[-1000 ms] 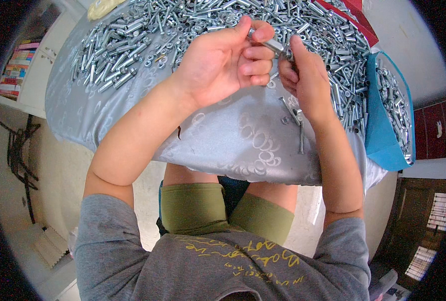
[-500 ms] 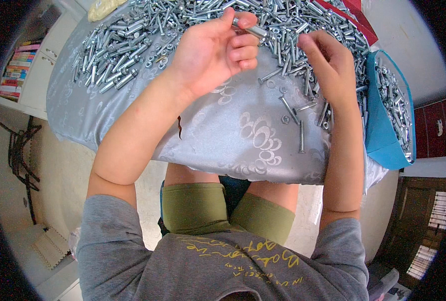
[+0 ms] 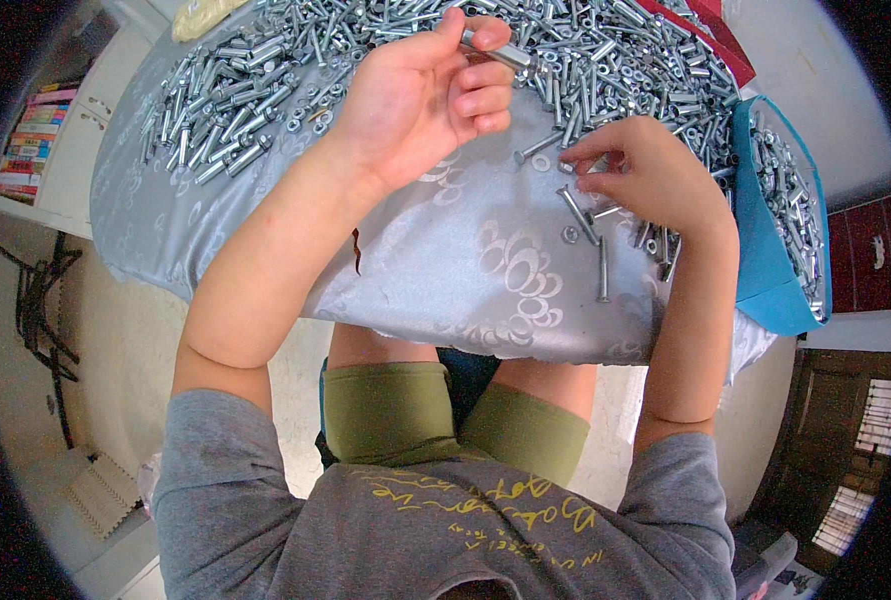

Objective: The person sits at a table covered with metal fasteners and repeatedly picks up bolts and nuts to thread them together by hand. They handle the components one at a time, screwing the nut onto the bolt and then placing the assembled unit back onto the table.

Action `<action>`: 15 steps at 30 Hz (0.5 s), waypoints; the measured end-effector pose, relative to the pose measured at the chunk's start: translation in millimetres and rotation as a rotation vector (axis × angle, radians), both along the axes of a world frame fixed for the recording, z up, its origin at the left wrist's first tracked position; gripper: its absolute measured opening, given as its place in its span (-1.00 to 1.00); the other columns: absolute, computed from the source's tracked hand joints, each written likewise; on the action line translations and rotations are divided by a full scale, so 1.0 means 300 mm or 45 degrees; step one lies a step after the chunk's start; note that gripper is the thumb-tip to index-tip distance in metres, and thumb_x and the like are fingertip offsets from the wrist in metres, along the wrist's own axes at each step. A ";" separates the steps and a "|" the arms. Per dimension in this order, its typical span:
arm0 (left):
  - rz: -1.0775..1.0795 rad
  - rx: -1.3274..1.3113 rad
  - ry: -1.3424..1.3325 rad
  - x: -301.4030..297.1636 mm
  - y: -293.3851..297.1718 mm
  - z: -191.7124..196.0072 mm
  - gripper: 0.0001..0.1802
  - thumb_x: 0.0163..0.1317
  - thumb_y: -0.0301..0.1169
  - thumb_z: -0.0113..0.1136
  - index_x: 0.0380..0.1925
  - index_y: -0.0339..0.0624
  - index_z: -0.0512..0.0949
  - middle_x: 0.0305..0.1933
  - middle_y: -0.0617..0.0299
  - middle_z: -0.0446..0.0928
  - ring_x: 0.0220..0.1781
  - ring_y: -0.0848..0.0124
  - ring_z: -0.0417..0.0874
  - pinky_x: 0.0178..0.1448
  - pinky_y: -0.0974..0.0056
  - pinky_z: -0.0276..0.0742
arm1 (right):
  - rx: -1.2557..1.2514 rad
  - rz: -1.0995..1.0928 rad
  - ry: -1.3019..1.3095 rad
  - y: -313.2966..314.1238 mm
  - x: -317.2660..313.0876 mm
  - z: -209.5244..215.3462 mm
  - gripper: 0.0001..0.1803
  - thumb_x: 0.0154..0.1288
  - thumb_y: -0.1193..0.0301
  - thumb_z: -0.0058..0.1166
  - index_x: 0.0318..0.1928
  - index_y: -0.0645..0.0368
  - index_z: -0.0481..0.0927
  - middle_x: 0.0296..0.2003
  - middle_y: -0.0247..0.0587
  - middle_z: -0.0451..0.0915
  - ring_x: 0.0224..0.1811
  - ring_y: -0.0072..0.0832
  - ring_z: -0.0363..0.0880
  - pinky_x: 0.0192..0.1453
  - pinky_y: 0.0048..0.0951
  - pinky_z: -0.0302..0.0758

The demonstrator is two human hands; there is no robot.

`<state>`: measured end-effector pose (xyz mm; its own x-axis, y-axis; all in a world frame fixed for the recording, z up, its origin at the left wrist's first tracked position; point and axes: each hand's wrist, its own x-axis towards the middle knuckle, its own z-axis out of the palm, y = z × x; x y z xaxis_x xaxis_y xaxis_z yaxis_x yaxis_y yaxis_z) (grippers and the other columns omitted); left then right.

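The left hand (image 3: 405, 105) is raised over the tabletop (image 3: 415, 280), palm turned toward the right, with a silver tube (image 3: 511, 56) pinched between the thumb and the nearest of the fingers (image 3: 483, 101); the others curl loosely below it. The tube slants down to the right, its far end against the backdrop of the pile (image 3: 615, 70), so whether anything is fitted there is hard to tell. The right hand (image 3: 660, 175) is lower and to the right, back upward, its thumb and fingers bent toward each other with a narrow gap between them. A small metal piece (image 3: 565, 168) shows at their tips; whether they grip it or only touch it cannot be told. Just left of it lies a flat washer (image 3: 540, 162), with a bolt (image 3: 537, 148) beside that, slanting up toward the pile. Below the right hand are a slanted bolt (image 3: 579, 216), a nut (image 3: 569, 235) and, nearer the person, an upright-looking long bolt (image 3: 603, 270) lying lengthwise. The pile of loose metal hardware spreads across the far side of the tabletop, with thick bolts (image 3: 227, 130) gathered at its left. A blue bin (image 3: 780, 305) full of similar hardware stands at the right edge, a red box (image 3: 705, 40) lies beyond it, and a pale yellow bag (image 3: 201, 16) sits at the far left. A thin brown strip (image 3: 356, 252) shows near the left forearm.
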<state>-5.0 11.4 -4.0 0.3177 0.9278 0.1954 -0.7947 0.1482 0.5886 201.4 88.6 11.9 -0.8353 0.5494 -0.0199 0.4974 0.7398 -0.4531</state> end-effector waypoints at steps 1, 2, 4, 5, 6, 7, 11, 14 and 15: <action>0.003 0.005 0.008 -0.001 0.001 0.000 -0.74 0.29 -0.14 -0.25 -0.45 -0.05 0.21 -0.60 0.42 0.04 -0.58 0.58 0.08 -0.41 0.46 0.07 | 0.008 0.015 0.029 0.005 0.002 -0.007 -0.76 -0.17 0.42 0.17 -0.37 0.17 0.63 -0.56 -0.11 0.57 -0.56 -0.36 0.54 -0.41 -0.44 0.44; 0.005 0.010 0.016 -0.002 0.002 -0.001 -0.74 0.29 -0.14 -0.25 -0.45 -0.05 0.21 -0.60 0.42 0.04 -0.58 0.58 0.08 -0.40 0.46 0.07 | -0.012 0.007 0.004 0.005 -0.002 -0.012 -0.77 -0.16 0.44 0.18 -0.37 0.18 0.62 -0.55 -0.14 0.57 -0.56 -0.43 0.50 -0.42 -0.48 0.41; 0.005 0.018 0.022 -0.002 0.003 -0.002 -0.74 0.29 -0.14 -0.25 -0.45 -0.05 0.21 -0.60 0.41 0.05 -0.58 0.58 0.08 -0.40 0.46 0.08 | -0.054 -0.009 -0.047 0.004 -0.013 -0.021 -0.78 -0.14 0.49 0.19 -0.36 0.19 0.62 -0.55 -0.21 0.56 -0.56 -0.55 0.41 -0.43 -0.55 0.36; 0.001 0.021 0.021 -0.002 0.003 -0.002 -0.73 0.29 -0.14 -0.25 -0.45 -0.05 0.21 -0.60 0.41 0.05 -0.58 0.58 0.09 -0.40 0.46 0.08 | -0.052 -0.007 -0.042 0.007 -0.015 -0.025 -0.78 -0.13 0.49 0.19 -0.35 0.20 0.62 -0.55 -0.21 0.56 -0.56 -0.55 0.41 -0.43 -0.54 0.35; -0.004 0.026 0.019 -0.001 0.003 -0.001 -0.73 0.29 -0.14 -0.26 -0.45 -0.05 0.21 -0.60 0.41 0.05 -0.58 0.58 0.09 -0.40 0.46 0.08 | -0.049 -0.005 -0.038 0.011 -0.016 -0.027 -0.78 -0.12 0.49 0.19 -0.35 0.21 0.62 -0.55 -0.20 0.56 -0.56 -0.55 0.41 -0.43 -0.54 0.35; -0.004 0.026 0.019 -0.001 0.003 0.000 -0.73 0.29 -0.14 -0.26 -0.45 -0.05 0.21 -0.60 0.41 0.06 -0.58 0.58 0.09 -0.40 0.46 0.08 | -0.047 -0.003 -0.034 0.013 -0.016 -0.028 -0.78 -0.12 0.49 0.18 -0.35 0.21 0.61 -0.55 -0.20 0.56 -0.56 -0.55 0.41 -0.43 -0.54 0.35; -0.005 0.029 0.025 -0.002 0.002 -0.002 -0.73 0.29 -0.13 -0.26 -0.45 -0.05 0.21 -0.59 0.41 0.06 -0.58 0.58 0.09 -0.40 0.46 0.08 | -0.026 -0.017 0.027 0.018 -0.018 -0.033 -0.78 -0.13 0.44 0.14 -0.37 0.21 0.61 -0.55 -0.05 0.56 -0.54 -0.33 0.53 -0.39 -0.43 0.44; -0.013 0.024 0.023 0.002 0.000 0.001 -0.73 0.29 -0.12 -0.26 -0.45 -0.05 0.21 -0.59 0.41 0.06 -0.58 0.58 0.09 -0.40 0.46 0.08 | 0.001 -0.045 0.178 0.012 -0.024 -0.032 -0.78 -0.11 0.44 0.14 -0.36 0.21 0.61 -0.54 -0.12 0.56 -0.57 -0.41 0.49 -0.42 -0.46 0.42; -0.015 0.023 0.018 0.004 -0.001 0.003 -0.72 0.29 -0.12 -0.26 -0.45 -0.05 0.20 -0.59 0.41 0.06 -0.58 0.58 0.09 -0.40 0.46 0.08 | -0.009 -0.067 0.268 0.010 -0.030 -0.024 -0.78 -0.11 0.44 0.15 -0.35 0.20 0.61 -0.54 -0.16 0.55 -0.59 -0.45 0.47 -0.43 -0.48 0.41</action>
<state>-3.9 11.0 -3.2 0.3318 0.9203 0.2071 -0.7845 0.1472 0.6024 192.4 91.5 4.7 -0.7918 0.5926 0.1478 0.4289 0.7118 -0.5562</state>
